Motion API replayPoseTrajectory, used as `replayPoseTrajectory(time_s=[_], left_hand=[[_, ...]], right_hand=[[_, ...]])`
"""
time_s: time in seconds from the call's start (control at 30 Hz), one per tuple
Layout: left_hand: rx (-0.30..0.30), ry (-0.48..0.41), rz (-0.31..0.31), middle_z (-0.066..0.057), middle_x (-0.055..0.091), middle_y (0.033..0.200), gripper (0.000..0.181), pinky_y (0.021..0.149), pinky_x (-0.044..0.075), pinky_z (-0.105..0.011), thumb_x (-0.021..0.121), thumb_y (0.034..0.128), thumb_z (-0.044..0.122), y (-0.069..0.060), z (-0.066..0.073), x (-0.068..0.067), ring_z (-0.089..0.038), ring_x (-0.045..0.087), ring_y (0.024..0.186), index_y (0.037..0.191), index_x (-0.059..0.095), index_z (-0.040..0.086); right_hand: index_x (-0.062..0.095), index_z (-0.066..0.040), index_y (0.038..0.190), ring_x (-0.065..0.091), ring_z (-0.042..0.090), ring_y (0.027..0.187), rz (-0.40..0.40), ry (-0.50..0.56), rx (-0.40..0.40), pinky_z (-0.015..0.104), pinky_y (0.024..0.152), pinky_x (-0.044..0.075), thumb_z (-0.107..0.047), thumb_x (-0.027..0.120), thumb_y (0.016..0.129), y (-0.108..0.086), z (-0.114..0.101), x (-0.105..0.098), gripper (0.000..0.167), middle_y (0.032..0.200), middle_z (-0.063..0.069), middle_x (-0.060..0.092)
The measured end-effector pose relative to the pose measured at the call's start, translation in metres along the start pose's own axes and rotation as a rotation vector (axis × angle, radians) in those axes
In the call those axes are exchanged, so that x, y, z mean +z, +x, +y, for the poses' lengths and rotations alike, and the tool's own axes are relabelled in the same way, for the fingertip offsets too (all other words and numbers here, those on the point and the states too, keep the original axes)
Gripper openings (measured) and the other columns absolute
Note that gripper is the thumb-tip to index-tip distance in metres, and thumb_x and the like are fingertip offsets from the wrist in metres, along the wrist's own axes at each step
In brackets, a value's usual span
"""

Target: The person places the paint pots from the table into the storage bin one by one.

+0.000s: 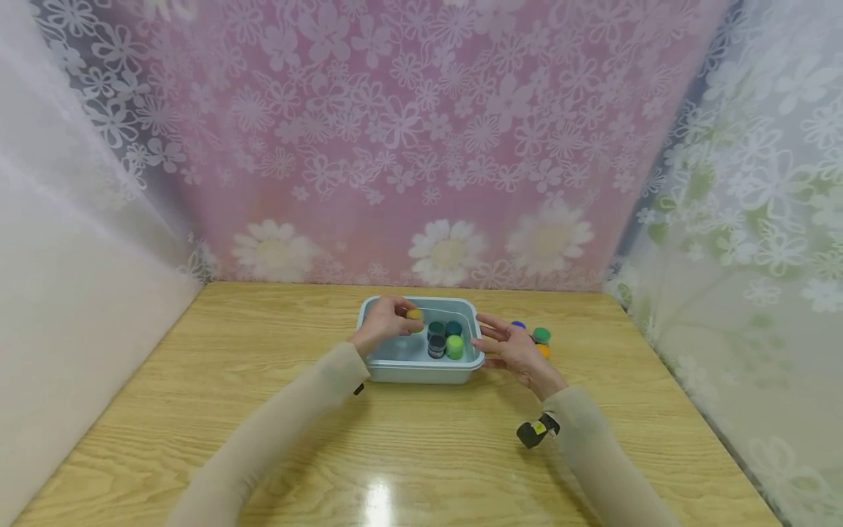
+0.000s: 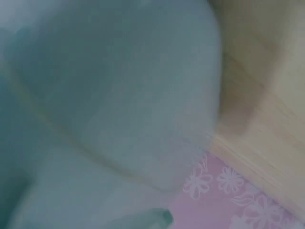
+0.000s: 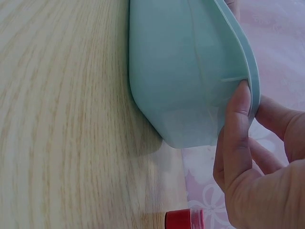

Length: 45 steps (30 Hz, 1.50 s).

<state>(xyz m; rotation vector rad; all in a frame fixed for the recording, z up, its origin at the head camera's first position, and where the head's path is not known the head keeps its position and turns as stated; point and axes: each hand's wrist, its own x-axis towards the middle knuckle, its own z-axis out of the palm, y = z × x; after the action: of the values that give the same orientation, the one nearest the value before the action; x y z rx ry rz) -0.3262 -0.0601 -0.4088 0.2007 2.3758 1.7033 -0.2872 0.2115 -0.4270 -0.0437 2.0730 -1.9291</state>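
A pale blue-green plastic tub (image 1: 421,375) stands on the table. My left hand (image 1: 385,322) is over its left part, pinching a small paint jar (image 1: 414,315) with a yellow top. Inside the tub, on the right, sit several small jars: a lime green one (image 1: 454,347), a black one (image 1: 437,347) and dark green ones behind. My right hand (image 1: 516,353) grips the tub's right rim (image 3: 254,78), thumb and fingers on either side of it. The left wrist view is blurred by the tub wall (image 2: 143,95) and does not show the held jar.
Right of the tub, partly behind my right hand, are more small jars: a green-lidded one (image 1: 541,335), an orange one (image 1: 544,351) and a blue one (image 1: 518,324). A red-capped jar (image 3: 183,219) appears in the right wrist view. A floral curtain (image 1: 421,146) hangs behind the wooden table (image 1: 263,439).
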Motion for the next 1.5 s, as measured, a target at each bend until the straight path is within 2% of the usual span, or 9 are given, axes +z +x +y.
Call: replayPoseTrajectory(time_s=[0.2, 0.4, 0.73, 0.87, 1.0, 1.17, 1.3, 1.5], left_hand=[[0.015, 0.016, -0.038, -0.015, 0.064, 0.114, 0.043, 0.091, 0.057, -0.048, 0.073, 0.0861, 0.002, 0.004, -0.003, 0.003, -0.025, 0.065, 0.098, 0.128, 0.061, 0.000], [0.002, 0.088, -0.058, -0.016, 0.065, 0.117, 0.044, 0.088, 0.058, -0.046, 0.072, 0.0845, 0.001, 0.008, -0.007, 0.003, -0.024, 0.066, 0.093, 0.127, 0.063, 0.001], [0.015, 0.142, -0.054, -0.017, 0.065, 0.118, 0.043, 0.082, 0.060, -0.041, 0.074, 0.0828, 0.001, 0.011, -0.011, 0.004, -0.022, 0.067, 0.089, 0.124, 0.064, 0.001], [-0.003, 0.173, -0.056, -0.016, 0.064, 0.120, 0.041, 0.082, 0.060, -0.043, 0.072, 0.0844, 0.000, 0.011, -0.012, 0.005, -0.022, 0.066, 0.087, 0.125, 0.064, 0.002], [-0.012, 0.206, -0.041, -0.016, 0.064, 0.119, 0.040, 0.080, 0.060, -0.040, 0.072, 0.0849, 0.001, 0.010, -0.011, 0.007, -0.023, 0.065, 0.090, 0.124, 0.065, 0.002], [0.008, 0.241, -0.031, -0.016, 0.065, 0.117, 0.041, 0.074, 0.060, -0.034, 0.073, 0.0836, 0.001, 0.007, -0.010, 0.008, -0.025, 0.062, 0.098, 0.123, 0.065, 0.001], [0.022, 0.256, -0.029, -0.016, 0.065, 0.119, 0.041, 0.077, 0.058, -0.034, 0.074, 0.0828, 0.001, 0.007, -0.012, 0.008, -0.027, 0.061, 0.102, 0.123, 0.065, 0.001], [0.033, 0.324, -0.015, -0.015, 0.065, 0.118, 0.040, 0.087, 0.055, -0.039, 0.077, 0.0815, 0.004, 0.007, -0.014, 0.008, -0.029, 0.060, 0.107, 0.120, 0.067, 0.001]], right_hand=[[0.036, -0.016, 0.153, 0.059, 0.029, 0.123, -0.001, 0.001, -0.003, 0.025, 0.070, 0.060, -0.016, 0.070, 0.092, 0.000, 0.001, 0.002, 0.070, 0.154, 0.015, 0.040], [0.036, -0.016, 0.153, 0.057, 0.031, 0.125, 0.000, -0.008, -0.005, 0.024, 0.069, 0.060, -0.016, 0.070, 0.092, -0.001, 0.001, 0.002, 0.070, 0.154, 0.015, 0.039], [0.036, -0.016, 0.153, 0.060, 0.029, 0.122, 0.008, -0.013, -0.005, 0.026, 0.071, 0.061, -0.016, 0.071, 0.091, -0.002, -0.001, 0.000, 0.070, 0.154, 0.015, 0.040], [0.037, -0.016, 0.153, 0.060, 0.028, 0.121, 0.011, -0.016, -0.006, 0.025, 0.070, 0.061, -0.016, 0.071, 0.091, -0.003, -0.002, 0.001, 0.071, 0.154, 0.015, 0.040], [0.037, -0.016, 0.153, 0.060, 0.028, 0.121, 0.011, -0.022, -0.009, 0.025, 0.070, 0.061, -0.016, 0.071, 0.091, -0.003, -0.002, 0.001, 0.071, 0.154, 0.015, 0.040], [0.036, -0.016, 0.153, 0.061, 0.028, 0.121, 0.006, -0.024, -0.009, 0.025, 0.070, 0.060, -0.017, 0.071, 0.091, -0.002, -0.002, 0.000, 0.071, 0.154, 0.015, 0.040], [0.036, -0.016, 0.153, 0.061, 0.027, 0.120, 0.006, -0.025, -0.009, 0.024, 0.069, 0.060, -0.017, 0.071, 0.091, -0.003, -0.001, 0.001, 0.070, 0.154, 0.015, 0.040], [0.036, -0.016, 0.153, 0.060, 0.029, 0.121, 0.005, -0.019, -0.015, 0.022, 0.068, 0.060, -0.016, 0.070, 0.092, -0.002, -0.002, 0.002, 0.070, 0.154, 0.015, 0.040]])
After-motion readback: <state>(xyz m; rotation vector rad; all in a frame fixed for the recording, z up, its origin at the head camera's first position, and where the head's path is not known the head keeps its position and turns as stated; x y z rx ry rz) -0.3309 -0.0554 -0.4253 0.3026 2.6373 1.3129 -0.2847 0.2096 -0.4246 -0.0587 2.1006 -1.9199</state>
